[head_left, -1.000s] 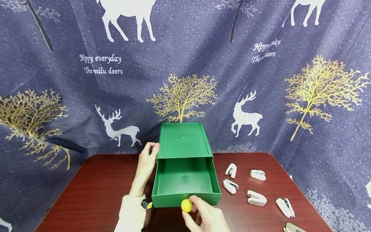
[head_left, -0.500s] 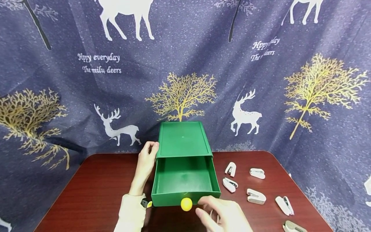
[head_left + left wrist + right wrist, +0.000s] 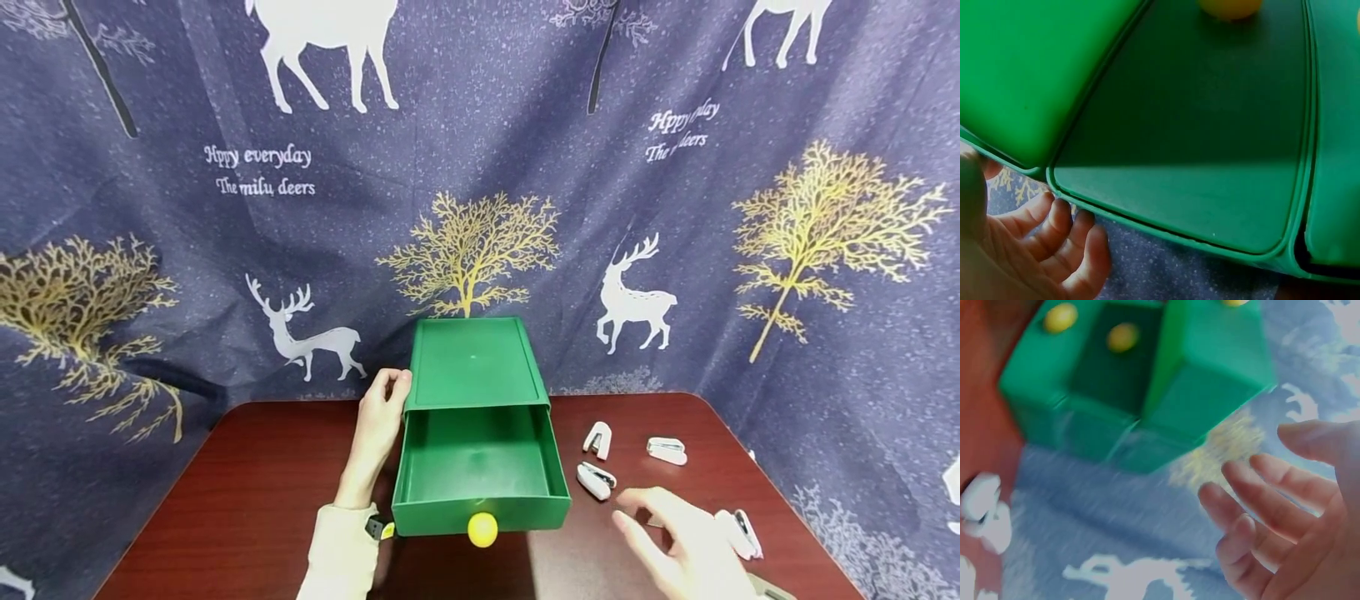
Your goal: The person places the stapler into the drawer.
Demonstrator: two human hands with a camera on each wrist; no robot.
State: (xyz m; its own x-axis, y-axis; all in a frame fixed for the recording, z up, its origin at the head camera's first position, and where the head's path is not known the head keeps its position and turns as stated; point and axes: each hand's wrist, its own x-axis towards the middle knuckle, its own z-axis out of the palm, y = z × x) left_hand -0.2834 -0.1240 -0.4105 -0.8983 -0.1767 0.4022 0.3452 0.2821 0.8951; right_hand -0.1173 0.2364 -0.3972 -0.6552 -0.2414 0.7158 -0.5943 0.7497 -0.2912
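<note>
A person's right hand (image 3: 678,537), empty and with fingers loosely bent, hovers among hard white staplers (image 3: 597,482) on the glossy red-brown counter (image 3: 270,467), well apart from a round yellow knob (image 3: 482,530). The knob sits on the flat front of a smooth green drawer (image 3: 521,513), a shallow box drawn out and bare inside. Across from it, the left hand (image 3: 378,421), unclenched, rests its fingers against the side of the boxy green cabinet (image 3: 474,367). Behind hangs creased blue cloth (image 3: 480,125) printed with white deer and golden trees.
</note>
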